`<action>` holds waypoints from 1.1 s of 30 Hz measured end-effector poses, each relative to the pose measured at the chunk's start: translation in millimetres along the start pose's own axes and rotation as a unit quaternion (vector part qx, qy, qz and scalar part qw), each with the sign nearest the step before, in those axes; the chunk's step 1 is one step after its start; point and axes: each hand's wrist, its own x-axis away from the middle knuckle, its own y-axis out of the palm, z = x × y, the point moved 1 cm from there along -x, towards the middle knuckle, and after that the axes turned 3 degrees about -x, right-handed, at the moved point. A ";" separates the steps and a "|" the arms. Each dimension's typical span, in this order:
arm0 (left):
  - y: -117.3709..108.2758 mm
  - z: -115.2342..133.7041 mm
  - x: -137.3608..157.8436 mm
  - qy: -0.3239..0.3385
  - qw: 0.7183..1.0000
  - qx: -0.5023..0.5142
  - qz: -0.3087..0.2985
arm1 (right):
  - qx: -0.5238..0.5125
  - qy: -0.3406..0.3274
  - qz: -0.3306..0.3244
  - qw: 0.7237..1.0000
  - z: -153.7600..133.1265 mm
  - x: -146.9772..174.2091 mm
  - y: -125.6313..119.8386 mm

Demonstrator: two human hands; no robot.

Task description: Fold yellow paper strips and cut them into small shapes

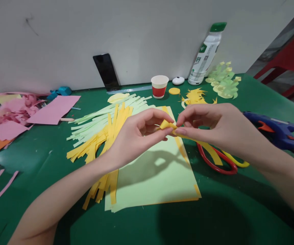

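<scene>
Between my two hands is a yellow paper strip, its end folded or looped near the fingertips. My left hand pinches the folded end with thumb and fingers. Right beside it, my right hand pinches the same strip, whose loose tail hangs down to the right under that hand. Below the hands lie stacked light green paper sheets with yellow edges showing. Many yellow paper strips and pale green strips are heaped at the left of the sheets, partly behind my left wrist.
Scissors with red and yellow handles and a blue glue gun lie at right. Along the wall stand a phone, a paper cup and a leaning bottle. Pink paper piles up at left; yellow star-like cutouts lie behind my right hand.
</scene>
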 end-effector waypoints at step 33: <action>-12.3 -4.4 -6.5 -0.093 0.991 0.085 -0.040 | 0.057 0.003 -0.085 0.995 0.6 1.3 -5.0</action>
